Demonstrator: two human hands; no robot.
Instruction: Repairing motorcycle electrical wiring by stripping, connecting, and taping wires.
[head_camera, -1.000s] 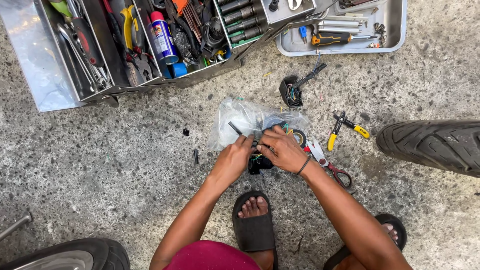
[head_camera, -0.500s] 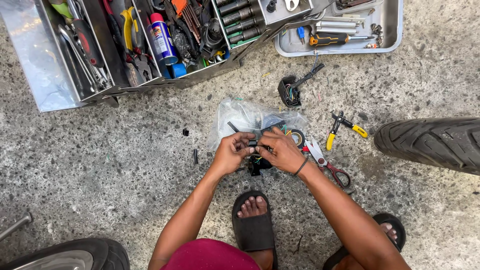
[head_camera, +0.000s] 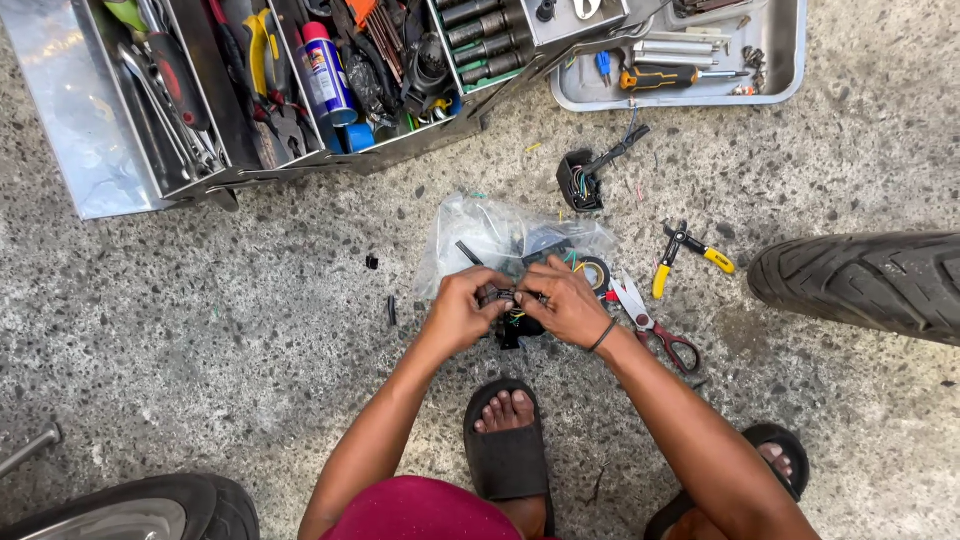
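Spray can (head_camera: 325, 75) is standing out at 11 o'clock in the open metal toolbox (head_camera: 90, 150): blue cylinder, red cap, a yellow and white label band around it, print too small to tell. Next to it yellow-handled pliers (head_camera: 262, 45), sockets (head_camera: 480, 35) lined up toward 12 o'clock. Clear plastic bag (head_camera: 480, 235) is lying crumpled on the concrete floor (head_camera: 200, 330), just above the hands, at centre. Tape roll (head_camera: 597, 272), black, is sitting at the bag's 4 o'clock edge. Metal tray (head_camera: 780, 60) at 1 o'clock is carrying a screwdriver (head_camera: 655, 78) with orange and black grip.

Left hand (head_camera: 458, 312) and right hand (head_camera: 568, 305) are meeting at centre, fingers curled in, both pinching a small dark part (head_camera: 505, 298) between them. The part is sitting right at the fingertips, in the gap where the two hands are touching; coloured wires (head_camera: 516, 320) are trailing out below it, toward 6 o'clock. How much of the part each hand has is hard to tell, mostly hidden by fingers.

Red scissors (head_camera: 655, 325) are lying just beside the right wrist, at 3 o'clock. Yellow cutters (head_camera: 690, 250) near, at 2 o'clock. Black connector (head_camera: 582, 180) with wires is lying apart at 1 o'clock. Tyre (head_camera: 860, 285) at 3 o'clock, another tyre (head_camera: 150, 510) at 7 o'clock. Black sandal (head_camera: 505, 450) at 6 o'clock, directly under the hands.
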